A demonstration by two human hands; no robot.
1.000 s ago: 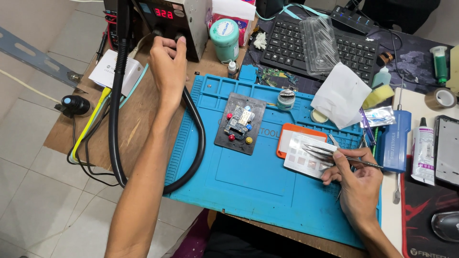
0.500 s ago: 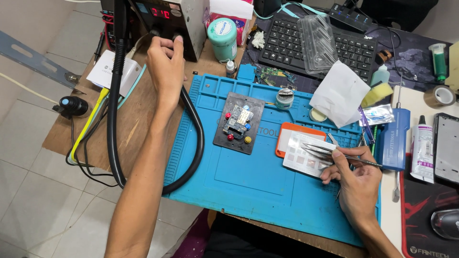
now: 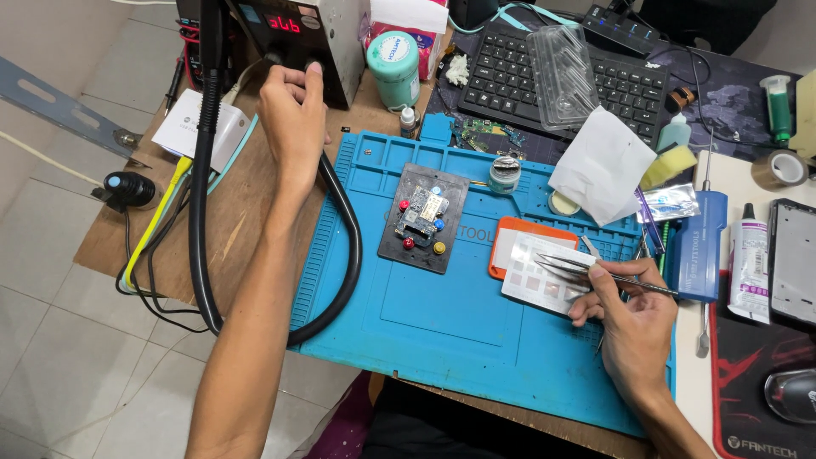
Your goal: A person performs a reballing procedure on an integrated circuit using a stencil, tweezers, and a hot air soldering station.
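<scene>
My left hand (image 3: 293, 115) reaches up to the front panel of a grey hot-air station (image 3: 310, 34) with a red digit display, fingers closed on a knob there. My right hand (image 3: 633, 319) rests on the blue work mat (image 3: 442, 314) and holds thin metal tweezers (image 3: 578, 268), their tips over a white card with small squares (image 3: 540, 280). A small circuit board (image 3: 422, 212) is clamped on a dark holder plate (image 3: 416, 246) in the middle of the mat, between my two hands.
A thick black hose (image 3: 344, 255) loops along the mat's left edge. A keyboard (image 3: 552, 81), clear plastic tray (image 3: 565, 72), white tissue (image 3: 599, 166), green jar (image 3: 397, 55), small tin (image 3: 505, 174), blue tool case (image 3: 697, 246), white tube (image 3: 750, 259) and phone frame (image 3: 795, 259) crowd the back and right.
The left hand stays at the station's panel and the digits on the red display have changed. The right hand with the tweezers has barely moved.
</scene>
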